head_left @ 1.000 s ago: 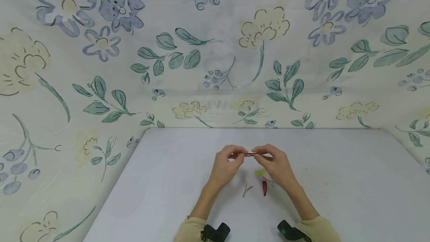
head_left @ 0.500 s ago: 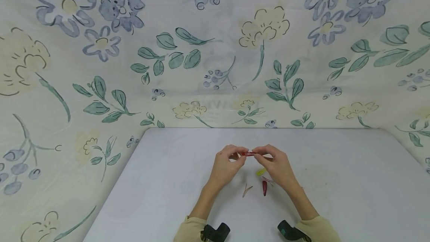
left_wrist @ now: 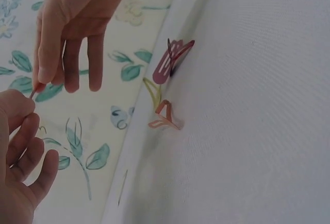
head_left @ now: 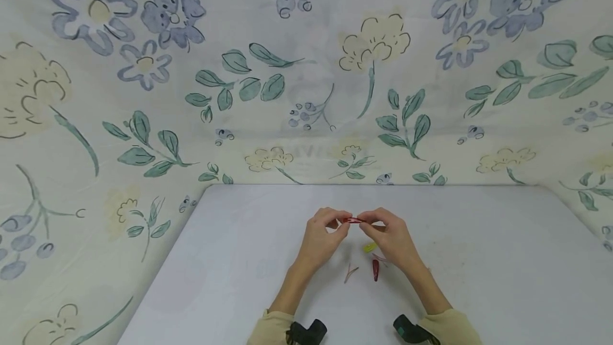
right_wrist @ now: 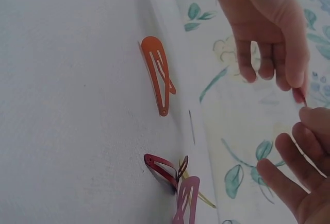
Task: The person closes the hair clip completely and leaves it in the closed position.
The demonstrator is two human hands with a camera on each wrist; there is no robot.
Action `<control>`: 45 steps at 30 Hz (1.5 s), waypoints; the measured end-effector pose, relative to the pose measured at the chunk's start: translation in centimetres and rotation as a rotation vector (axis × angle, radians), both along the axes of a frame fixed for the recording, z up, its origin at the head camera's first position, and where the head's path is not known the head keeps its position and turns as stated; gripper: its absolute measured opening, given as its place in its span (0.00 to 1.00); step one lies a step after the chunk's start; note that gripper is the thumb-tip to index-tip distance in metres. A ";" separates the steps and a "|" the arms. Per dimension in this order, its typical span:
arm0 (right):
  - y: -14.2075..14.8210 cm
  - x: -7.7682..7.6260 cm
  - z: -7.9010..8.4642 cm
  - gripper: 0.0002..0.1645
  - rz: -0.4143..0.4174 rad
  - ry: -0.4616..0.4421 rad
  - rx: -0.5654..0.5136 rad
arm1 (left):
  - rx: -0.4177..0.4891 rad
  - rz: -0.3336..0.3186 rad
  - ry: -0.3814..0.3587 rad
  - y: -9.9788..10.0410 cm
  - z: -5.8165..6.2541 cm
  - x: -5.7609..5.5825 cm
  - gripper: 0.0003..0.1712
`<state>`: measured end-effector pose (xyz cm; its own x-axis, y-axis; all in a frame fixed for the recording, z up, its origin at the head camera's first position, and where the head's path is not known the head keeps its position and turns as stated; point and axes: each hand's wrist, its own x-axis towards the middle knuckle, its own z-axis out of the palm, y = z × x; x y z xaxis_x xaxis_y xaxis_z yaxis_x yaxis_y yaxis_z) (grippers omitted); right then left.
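Observation:
A small red snap hair clip [head_left: 353, 220] is stretched crosswise between the two hands, above the white table. My left hand [head_left: 322, 236] pinches its left end between thumb and fingertips, while my right hand [head_left: 389, 234] pinches the right end. In the right wrist view, only a thin strip of the red clip [right_wrist: 302, 97] shows between the fingertips. On the table below lie more snap clips: a dark red one [head_left: 375, 270], an orange one [right_wrist: 156, 74] with its arms spread, a pink one [right_wrist: 188, 195] and a yellow one [head_left: 370, 247].
The white table [head_left: 230, 260] extends to both sides of the arms. Behind it and at the left hangs a floral cloth [head_left: 306, 89]. A dark wrist camera [head_left: 307, 331] sits at the left cuff, and another camera [head_left: 413, 329] at the right.
The held clip has turned between the fingertips, from a thin dark edge to more of its red face. Both hands stay nearly in place; the head view has shifted slightly.

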<state>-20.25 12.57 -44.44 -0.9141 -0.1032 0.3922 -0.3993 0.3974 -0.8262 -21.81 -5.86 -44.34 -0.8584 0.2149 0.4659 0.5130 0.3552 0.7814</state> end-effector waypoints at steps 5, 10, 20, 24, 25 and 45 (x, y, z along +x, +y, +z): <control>0.4 -0.3 0.3 0.09 0.010 -0.003 0.028 | -0.009 -0.012 0.014 0.2 0.0 -0.3 0.08; 1.3 -1.0 0.9 0.09 0.029 0.004 0.111 | -0.064 -0.032 0.050 0.6 0.4 -1.0 0.08; 3.6 -3.1 2.4 0.08 0.021 -0.046 0.275 | -0.250 -0.076 0.092 1.7 2.2 -3.7 0.06; 4.5 -4.0 2.5 0.08 0.024 -0.069 0.324 | -0.323 -0.090 0.058 2.3 2.5 -4.6 0.07; 4.8 -4.2 2.5 0.08 0.024 -0.078 0.336 | -0.346 -0.092 0.052 2.5 2.5 -4.8 0.07; 4.6 -7.5 -0.5 0.10 -0.049 -0.300 0.525 | -0.656 0.001 -0.040 4.8 -0.5 -7.6 0.08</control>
